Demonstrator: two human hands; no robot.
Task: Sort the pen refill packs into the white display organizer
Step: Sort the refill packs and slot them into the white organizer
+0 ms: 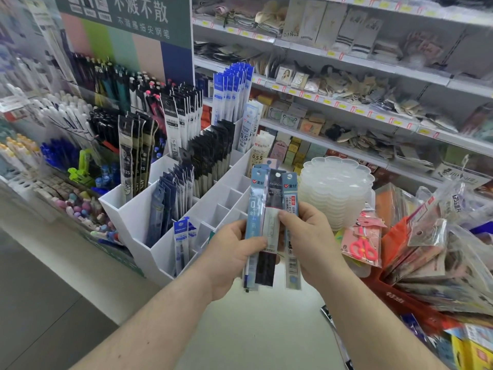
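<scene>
Your left hand and right hand pinch three slim plastic refill packs fanned above the white compartmented plastic organizer's near-right corner; loosen either thumb and they slide, mixing types.

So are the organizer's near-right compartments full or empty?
Empty: the small compartments of the white organizer show bare dividers, beside the filled rows of refill packs.

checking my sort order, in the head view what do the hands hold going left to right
left hand → light blue 0.5 pack → black pack → blue pack with red label → right hand
</scene>
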